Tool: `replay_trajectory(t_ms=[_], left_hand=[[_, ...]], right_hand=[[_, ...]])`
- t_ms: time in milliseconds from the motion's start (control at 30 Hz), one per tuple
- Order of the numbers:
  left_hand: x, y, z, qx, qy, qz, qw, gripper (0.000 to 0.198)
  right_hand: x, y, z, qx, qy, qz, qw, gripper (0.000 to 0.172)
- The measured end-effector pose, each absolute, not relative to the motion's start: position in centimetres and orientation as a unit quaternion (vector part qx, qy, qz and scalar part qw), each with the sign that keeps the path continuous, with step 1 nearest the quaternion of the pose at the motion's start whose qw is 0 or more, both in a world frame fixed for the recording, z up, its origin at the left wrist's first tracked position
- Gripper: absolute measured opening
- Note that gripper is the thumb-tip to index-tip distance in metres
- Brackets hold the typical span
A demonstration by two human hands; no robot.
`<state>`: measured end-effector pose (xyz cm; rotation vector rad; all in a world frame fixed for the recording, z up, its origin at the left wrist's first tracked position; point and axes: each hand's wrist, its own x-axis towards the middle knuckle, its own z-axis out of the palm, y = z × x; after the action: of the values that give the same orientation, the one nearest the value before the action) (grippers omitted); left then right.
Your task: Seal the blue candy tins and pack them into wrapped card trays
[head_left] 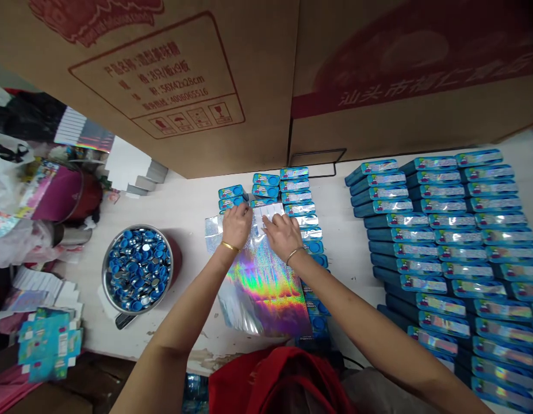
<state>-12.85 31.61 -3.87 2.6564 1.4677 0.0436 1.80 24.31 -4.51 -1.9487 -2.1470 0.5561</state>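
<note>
My two hands meet at the far edge of one holographic sheet (261, 284), which lies on the white table (192, 198) straight in front of me, its near end close to the red cloth (283, 379) at my lap. My left hand (237, 224) sits on the far left corner with its fingers bunched and curled down over the edge. I cannot tell whether they nip the sheet or only press it. My right hand (282, 233) lies just beside it, flat, fingers together and stretched onto a pale patch of the sheet. I wear one gold bangle on each wrist.

Just beyond my fingertips stand small blue boxes (266, 190) in three short lines. I count two on the left and three in the middle. The right line has at least seven showing and runs toward me until the sheet covers it.

Well to the right is a much larger block of the same blue boxes (447, 253), laid in three columns from far to near, each more than ten long. I cannot count them to the end.

To the left stands one metal bowl (119, 253) heaped with blue round caps (139, 267), too many to count. Nearer and further left lies a small pile of flat box blanks (48, 344). Two cardboard cartons (171, 75) stand along the far side.
</note>
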Motion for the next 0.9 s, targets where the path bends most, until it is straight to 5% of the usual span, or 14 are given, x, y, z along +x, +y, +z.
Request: replay_trajectory(t_ms=[233,433,633,767,900], left_hand=[[-13.9,30.1,-3.8,0.897,0.435,0.032,0.076,0.018],[-14.2,25.3,-0.5,0.798,0.52,0.222,0.207,0.009],[-11.8,21.0,3.6,0.433,0.616,0.465,0.465,0.019],[-9.6,18.7,3.6,0.348,0.589,0.464,0.563,0.026],[-7.6,16.1,1.8,0.334,0.59,0.409,0.61,0.026]], right_hand=[[1.7,24.1,-4.9,-0.657,-0.723,0.187,0.1,0.041],[1.9,24.3,-4.7,-0.658,-0.709,0.218,0.13,0.039],[2.8,19.8,-2.4,-0.647,-0.501,0.408,0.405,0.048],[3.4,14.7,-0.6,-0.59,-0.348,0.554,0.472,0.04],[5.5,11.3,-0.4,-0.615,-0.269,0.54,0.508,0.034]])
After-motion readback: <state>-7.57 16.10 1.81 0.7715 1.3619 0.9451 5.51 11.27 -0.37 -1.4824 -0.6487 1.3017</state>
